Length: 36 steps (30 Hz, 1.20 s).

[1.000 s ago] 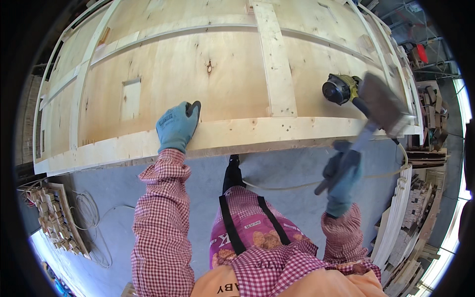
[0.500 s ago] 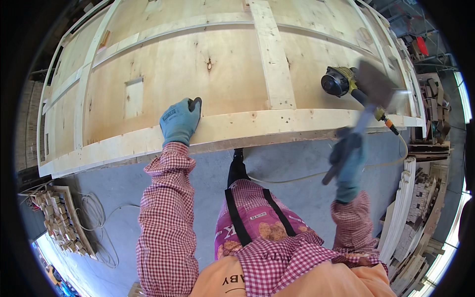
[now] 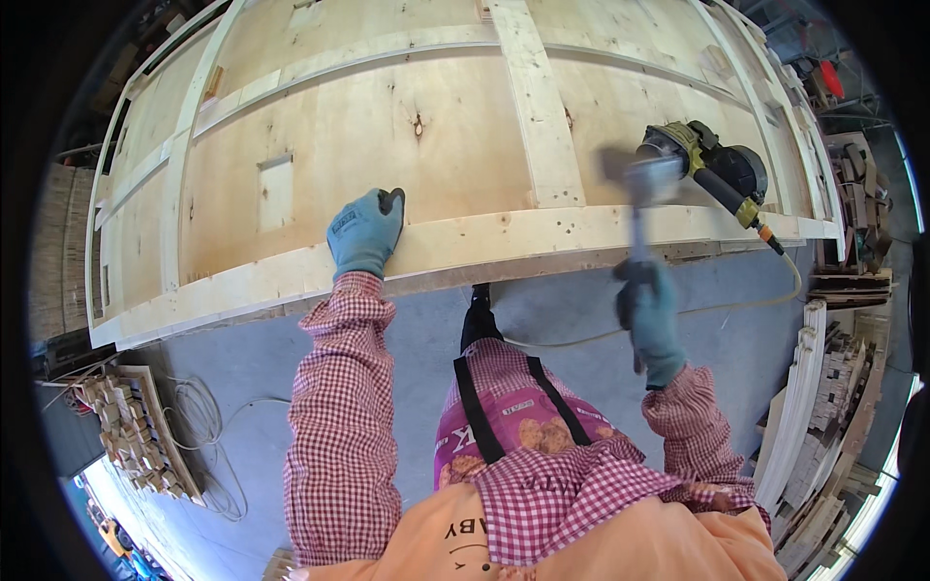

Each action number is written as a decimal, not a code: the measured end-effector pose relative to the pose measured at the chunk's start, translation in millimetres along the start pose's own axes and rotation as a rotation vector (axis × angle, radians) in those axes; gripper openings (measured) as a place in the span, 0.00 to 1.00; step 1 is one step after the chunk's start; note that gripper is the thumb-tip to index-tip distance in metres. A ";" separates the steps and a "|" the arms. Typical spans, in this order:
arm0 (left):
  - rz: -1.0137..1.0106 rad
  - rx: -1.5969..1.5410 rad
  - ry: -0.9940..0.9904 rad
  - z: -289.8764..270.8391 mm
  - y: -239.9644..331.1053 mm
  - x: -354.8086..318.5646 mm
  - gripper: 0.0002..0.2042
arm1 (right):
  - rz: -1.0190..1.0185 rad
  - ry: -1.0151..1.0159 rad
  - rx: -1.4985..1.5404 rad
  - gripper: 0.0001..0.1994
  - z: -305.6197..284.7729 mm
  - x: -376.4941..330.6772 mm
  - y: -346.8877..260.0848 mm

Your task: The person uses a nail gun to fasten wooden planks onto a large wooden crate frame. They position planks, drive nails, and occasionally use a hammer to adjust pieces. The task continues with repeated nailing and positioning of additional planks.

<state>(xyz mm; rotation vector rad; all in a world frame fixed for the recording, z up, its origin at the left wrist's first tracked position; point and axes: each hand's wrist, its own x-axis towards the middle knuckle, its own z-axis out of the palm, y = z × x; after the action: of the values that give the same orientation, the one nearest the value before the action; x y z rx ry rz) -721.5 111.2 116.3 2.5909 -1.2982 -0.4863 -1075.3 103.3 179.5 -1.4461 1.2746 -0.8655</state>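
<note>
My left hand [image 3: 366, 232], in a blue glove with dark fingertips, rests closed on the near edge board [image 3: 484, 235] of a large plywood panel [image 3: 358, 165]. Its fingers are curled under, so anything inside them is hidden. My right hand [image 3: 653, 324], gloved alike, grips the handle of a hammer [image 3: 636, 228]. The blocky hammer head is smeared by motion and appears above the panel's near edge, well to the right of my left hand. Just right of that head, a yellow-and-black coil nail gun [image 3: 686, 147] lies on the panel.
A pale air hose [image 3: 796, 281] runs from the nail gun down across the grey floor [image 3: 552, 315]. Cut wood pieces [image 3: 126, 426] are stacked at the lower left beside a coiled hose [image 3: 197, 412]. More boards [image 3: 823, 387] are piled along the right. Crosspieces [image 3: 542, 126] stand proud of the panel.
The hammer and my right hand have swung left, from over the nail gun to beside it. My left hand keeps its place on the edge board; the whole view has shifted slightly.
</note>
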 end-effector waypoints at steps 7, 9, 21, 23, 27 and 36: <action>-0.042 0.007 -0.009 5.5 -14.8 0.8 0.21 | 0.357 -0.211 -0.098 0.16 -21.4 30.4 -73.3; -0.044 0.037 -0.021 2.1 -9.8 0.4 0.20 | 0.167 -0.121 0.010 0.16 -18.7 25.0 -92.2; 0.005 0.000 0.065 8.0 -9.6 2.1 0.20 | 0.429 -0.097 -0.164 0.18 -36.1 42.7 -64.6; -0.023 0.000 0.017 3.2 -8.6 -0.4 0.20 | 0.281 -0.025 -0.101 0.16 -30.5 31.6 -91.6; -0.028 0.002 0.016 0.9 -6.2 0.5 0.20 | 0.074 0.043 0.118 0.13 -14.0 15.8 -53.6; 0.001 -0.031 0.094 10.5 -15.8 -0.4 0.17 | 0.466 -0.193 -0.199 0.14 -30.1 33.5 -68.9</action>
<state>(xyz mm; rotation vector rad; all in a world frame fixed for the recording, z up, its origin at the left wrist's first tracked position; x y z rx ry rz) -714.1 120.5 101.6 2.5545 -1.2519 -0.3769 -1078.2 61.7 250.6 -1.2690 1.4966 -0.2887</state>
